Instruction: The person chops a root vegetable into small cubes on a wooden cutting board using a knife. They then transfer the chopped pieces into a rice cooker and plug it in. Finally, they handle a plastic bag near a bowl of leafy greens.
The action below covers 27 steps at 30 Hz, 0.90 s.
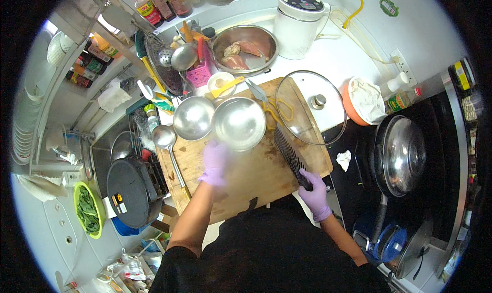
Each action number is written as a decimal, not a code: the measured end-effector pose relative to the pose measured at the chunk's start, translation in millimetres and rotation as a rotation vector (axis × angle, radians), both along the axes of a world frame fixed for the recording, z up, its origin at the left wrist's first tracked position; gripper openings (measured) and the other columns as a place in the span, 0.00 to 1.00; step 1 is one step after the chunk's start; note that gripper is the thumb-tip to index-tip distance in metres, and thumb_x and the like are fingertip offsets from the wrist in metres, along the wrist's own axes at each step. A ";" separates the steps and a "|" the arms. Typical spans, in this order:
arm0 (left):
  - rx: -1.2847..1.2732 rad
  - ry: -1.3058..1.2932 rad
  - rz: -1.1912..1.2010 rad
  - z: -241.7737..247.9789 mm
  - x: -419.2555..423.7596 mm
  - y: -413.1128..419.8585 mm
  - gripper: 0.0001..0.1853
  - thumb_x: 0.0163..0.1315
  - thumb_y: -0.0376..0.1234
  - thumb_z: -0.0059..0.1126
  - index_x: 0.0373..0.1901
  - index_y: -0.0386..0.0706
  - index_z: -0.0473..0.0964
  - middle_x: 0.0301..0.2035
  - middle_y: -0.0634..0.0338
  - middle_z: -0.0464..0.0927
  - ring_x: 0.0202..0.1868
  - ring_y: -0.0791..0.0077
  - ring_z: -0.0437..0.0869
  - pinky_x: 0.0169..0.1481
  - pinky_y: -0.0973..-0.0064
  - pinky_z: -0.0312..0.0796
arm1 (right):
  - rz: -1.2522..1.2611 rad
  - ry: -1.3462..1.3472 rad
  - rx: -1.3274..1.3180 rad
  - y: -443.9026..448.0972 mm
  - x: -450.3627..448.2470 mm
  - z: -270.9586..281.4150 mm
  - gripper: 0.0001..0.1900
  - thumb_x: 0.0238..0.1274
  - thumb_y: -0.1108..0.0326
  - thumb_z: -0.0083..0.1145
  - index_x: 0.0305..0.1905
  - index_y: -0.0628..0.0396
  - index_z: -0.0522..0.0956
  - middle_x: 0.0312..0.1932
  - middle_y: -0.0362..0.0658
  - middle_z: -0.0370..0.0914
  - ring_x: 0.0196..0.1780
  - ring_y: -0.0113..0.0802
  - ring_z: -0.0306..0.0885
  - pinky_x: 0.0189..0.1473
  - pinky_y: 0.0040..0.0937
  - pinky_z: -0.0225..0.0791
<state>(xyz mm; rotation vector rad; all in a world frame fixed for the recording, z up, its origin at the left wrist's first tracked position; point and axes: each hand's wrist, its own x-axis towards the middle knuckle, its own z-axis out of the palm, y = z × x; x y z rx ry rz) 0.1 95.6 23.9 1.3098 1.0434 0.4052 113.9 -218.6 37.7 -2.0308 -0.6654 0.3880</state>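
Observation:
My right hand [315, 191], in a purple glove, is closed around the handle of a black perforated kitchen knife [288, 150], whose blade rests over the wooden cutting board [246, 181]. My gloved left hand [215, 160] is blurred, just below two metal bowls, one smaller [194, 118] and one larger [239, 124]; whether it touches either is unclear. A metal ladle [169, 147] lies along the board's left side. Yellow-handled scissors [265, 100] lie beyond the larger bowl, partly beneath a glass lid [307, 127].
A metal basin [217, 62] with raw meat [250, 49] stands at the back, beside a white soy milk maker [298, 27]. To the right are an orange bowl [355, 112] and a lidded pan [403, 154] on the black stove. At left, a black pot [132, 185] borders the sink.

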 end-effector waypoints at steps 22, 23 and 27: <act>0.169 -0.032 0.127 -9.5 35.9 -0.7 0.19 0.69 0.38 0.56 0.51 0.32 0.75 0.38 0.56 0.81 0.38 0.69 0.80 0.45 0.72 0.72 | 0.316 -0.097 -0.181 17.2 -0.1 9.8 0.26 0.42 0.75 0.61 0.53 0.53 0.81 0.40 0.51 0.76 0.43 0.48 0.77 0.48 0.38 0.73; 0.441 0.088 0.101 -13.1 24.5 -4.6 0.20 0.68 0.38 0.56 0.53 0.32 0.75 0.41 0.53 0.80 0.42 0.65 0.79 0.48 0.70 0.71 | 0.314 -0.085 -0.170 17.8 1.0 9.1 0.26 0.42 0.75 0.61 0.53 0.53 0.81 0.41 0.51 0.76 0.43 0.48 0.77 0.48 0.37 0.73; 0.877 0.365 0.059 -19.7 -29.7 -3.0 0.22 0.65 0.36 0.59 0.57 0.34 0.74 0.55 0.41 0.72 0.58 0.48 0.71 0.63 0.59 0.63 | 0.347 0.011 -0.103 20.6 6.0 6.4 0.26 0.41 0.77 0.60 0.52 0.55 0.81 0.38 0.48 0.77 0.40 0.43 0.78 0.45 0.33 0.73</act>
